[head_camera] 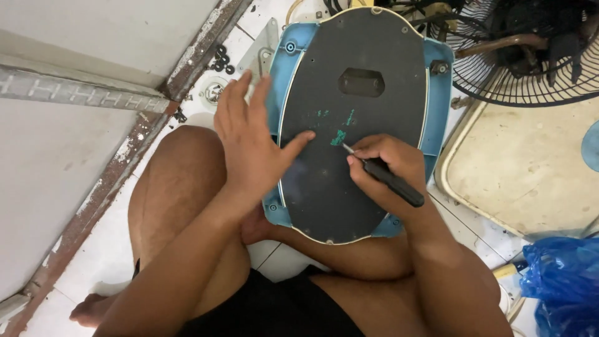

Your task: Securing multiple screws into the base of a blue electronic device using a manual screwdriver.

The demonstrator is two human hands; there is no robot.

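Observation:
A blue oval fan base (440,106) lies upside down on the floor between my knees, its dark grey bottom plate (374,125) facing up with green scratch marks near the middle. My left hand (249,146) rests flat on the base's left edge, fingers spread, thumb on the plate. My right hand (390,165) grips a black-handled screwdriver (393,182), whose metal tip touches the plate beside the green marks.
A black wire fan guard (530,56) lies at the upper right over a cream panel (530,168). A blue plastic bag (564,284) sits at lower right. Small black washers (221,59) and a white round part (213,92) lie on the floor tiles by the wall.

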